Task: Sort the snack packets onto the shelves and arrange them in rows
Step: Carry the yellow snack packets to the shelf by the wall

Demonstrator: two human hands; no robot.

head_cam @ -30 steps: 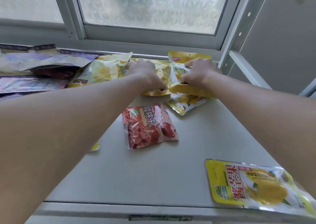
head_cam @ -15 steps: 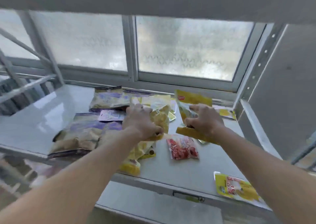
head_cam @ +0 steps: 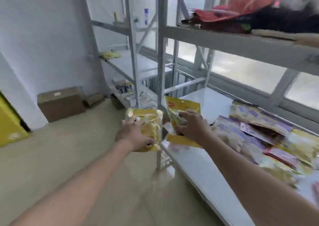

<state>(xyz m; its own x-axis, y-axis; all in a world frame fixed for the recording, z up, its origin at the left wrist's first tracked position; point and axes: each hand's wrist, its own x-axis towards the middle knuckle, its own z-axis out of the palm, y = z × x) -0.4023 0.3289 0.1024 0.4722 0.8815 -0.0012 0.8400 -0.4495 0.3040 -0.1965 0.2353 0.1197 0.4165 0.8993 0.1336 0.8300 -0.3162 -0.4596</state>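
My left hand grips a stack of yellow snack packets, held in the air just left of the shelf's grey corner post. Close to its right, my right hand holds another bunch of yellow packets above the left end of the white shelf. Several purple and yellow packets lie in a loose heap on that shelf at the right. The picture is blurred by head motion.
A second rack stands farther left with a yellow packet on its middle shelf and small items below. The shelf above carries red packets and a panda toy. A cardboard box sits on the floor by the wall.
My view has swung left, away from the window shelf. Both hands have lifted their yellow packets off the shelf and carried them left, to the rack's corner post.
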